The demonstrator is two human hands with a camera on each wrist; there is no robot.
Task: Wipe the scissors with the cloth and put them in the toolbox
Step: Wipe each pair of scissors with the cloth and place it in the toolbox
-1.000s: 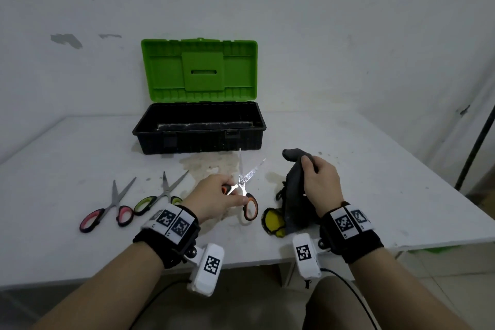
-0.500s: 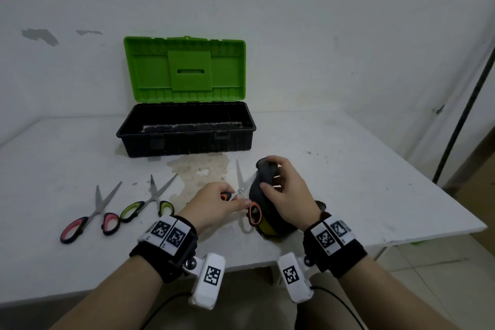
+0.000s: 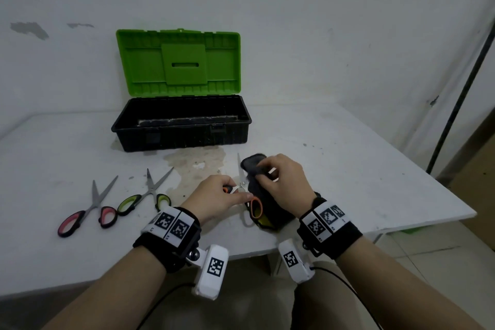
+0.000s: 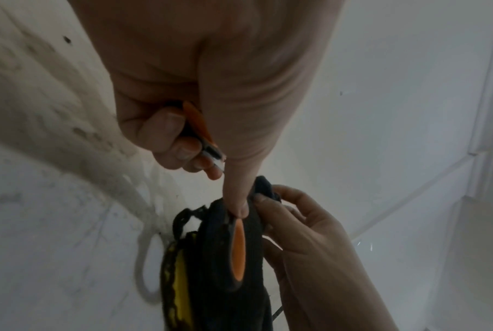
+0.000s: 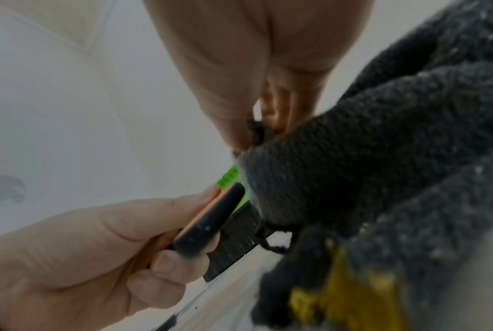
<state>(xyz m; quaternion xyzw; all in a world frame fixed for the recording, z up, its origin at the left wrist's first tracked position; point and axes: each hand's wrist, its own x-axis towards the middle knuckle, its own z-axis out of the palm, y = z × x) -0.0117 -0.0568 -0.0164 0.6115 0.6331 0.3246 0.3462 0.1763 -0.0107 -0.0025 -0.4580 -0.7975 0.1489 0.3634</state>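
Observation:
My left hand (image 3: 222, 197) grips one handle of the orange-handled scissors (image 3: 255, 207) near the table's front edge; the blades are spread, and one blade (image 3: 239, 166) points away from me. My right hand (image 3: 278, 182) pinches a dark grey cloth (image 3: 251, 162) with a yellow patch and holds it around the other blade, which is hidden. In the left wrist view my thumb (image 4: 236, 197) lies along the scissors (image 4: 238, 250) against the cloth (image 4: 211, 257). The right wrist view shows the cloth (image 5: 381, 168) bunched beside the scissors handle (image 5: 208, 226). The toolbox (image 3: 182, 126) stands open behind, green lid up.
Two more pairs of scissors lie at the left: a pink-handled pair (image 3: 88, 211) and a green-handled pair (image 3: 144, 195). A brownish stain (image 3: 195, 163) marks the white table (image 3: 348, 169) before the toolbox. A dark pole (image 3: 460, 94) stands at the right, past the table's edge.
My right hand brought the cloth leftward from the table onto the scissors and now wraps it over one blade. My left hand kept its grip on the handle.

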